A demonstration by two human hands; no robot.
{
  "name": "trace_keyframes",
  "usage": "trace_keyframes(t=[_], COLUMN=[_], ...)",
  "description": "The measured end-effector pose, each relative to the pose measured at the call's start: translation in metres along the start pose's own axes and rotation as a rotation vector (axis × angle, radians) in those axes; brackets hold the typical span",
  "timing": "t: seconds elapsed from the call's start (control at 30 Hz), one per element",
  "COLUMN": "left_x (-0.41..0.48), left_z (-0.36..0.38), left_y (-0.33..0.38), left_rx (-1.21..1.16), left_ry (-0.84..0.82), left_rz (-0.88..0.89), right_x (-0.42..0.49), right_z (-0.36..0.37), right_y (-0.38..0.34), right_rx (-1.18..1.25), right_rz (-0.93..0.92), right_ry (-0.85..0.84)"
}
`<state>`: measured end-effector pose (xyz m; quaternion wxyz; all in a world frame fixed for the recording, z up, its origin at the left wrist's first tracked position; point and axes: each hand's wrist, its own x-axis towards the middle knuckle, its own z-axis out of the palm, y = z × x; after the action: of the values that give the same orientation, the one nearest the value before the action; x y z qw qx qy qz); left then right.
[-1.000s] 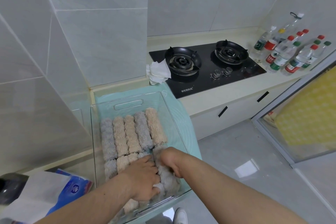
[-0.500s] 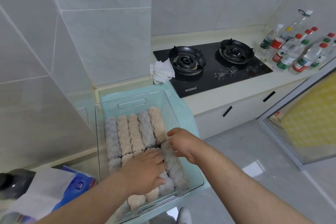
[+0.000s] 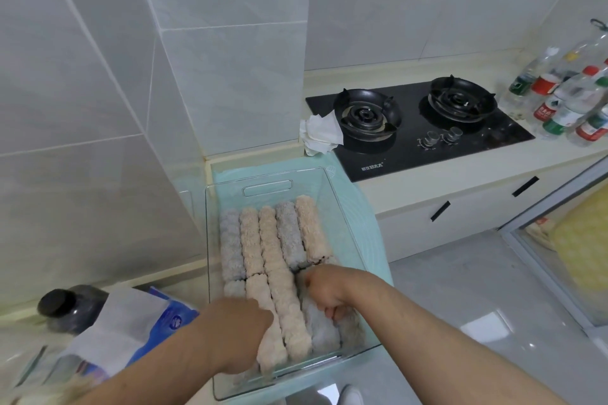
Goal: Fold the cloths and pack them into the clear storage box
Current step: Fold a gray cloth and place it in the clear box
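Observation:
The clear storage box (image 3: 267, 188) stands on the counter's near end, its handle slot on the far wall. Rolled grey and beige cloths fill it in two rows; the far row (image 3: 279, 233) lies untouched. My left hand (image 3: 235, 330) rests in the box's near left part, pressing down beside a beige roll (image 3: 289, 316); its fingertips are hidden. My right hand (image 3: 324, 291) is at the near right, fingers curled into a grey roll (image 3: 324, 334) by the right wall.
A teal mat (image 3: 365, 227) lies under the box. Behind it are a black gas hob (image 3: 414, 138) and a crumpled white cloth (image 3: 320, 133). Several water bottles (image 3: 566, 102) stand far right. A dark jar (image 3: 67, 307) and a blue-white packet (image 3: 144, 322) lie left.
My left hand has slid toward the near left corner, uncovering the beige rolls. My right hand has dropped from the box's middle down onto the grey roll at the near right.

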<state>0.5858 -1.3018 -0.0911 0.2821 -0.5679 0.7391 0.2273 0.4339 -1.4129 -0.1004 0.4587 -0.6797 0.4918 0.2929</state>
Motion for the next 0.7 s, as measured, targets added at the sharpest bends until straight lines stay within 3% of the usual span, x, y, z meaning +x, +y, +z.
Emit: trace_keyframes(t=[0.2, 0.3, 0.47, 0.7], left_x=[0.006, 0.009, 0.008, 0.008], left_z=[0.0, 0.0, -0.001, -0.001], left_y=[0.006, 0.011, 0.011, 0.015], left_rx=[-0.096, -0.096, -0.172, -0.169], left_ry=[-0.152, -0.205, -0.171, -0.193], left_rz=[0.023, 0.04, 0.03, 0.056], right_x=[0.004, 0.009, 0.017, 0.023], right_z=[0.001, 0.004, 0.0, -0.003], right_y=[-0.005, -0.014, -0.008, -0.025], right_rx=[0.079, 0.007, -0.073, -0.043], right_rz=[-0.139, -0.194, -0.098, -0.164], right_ry=[0.063, 0.027, 0.007, -0.035])
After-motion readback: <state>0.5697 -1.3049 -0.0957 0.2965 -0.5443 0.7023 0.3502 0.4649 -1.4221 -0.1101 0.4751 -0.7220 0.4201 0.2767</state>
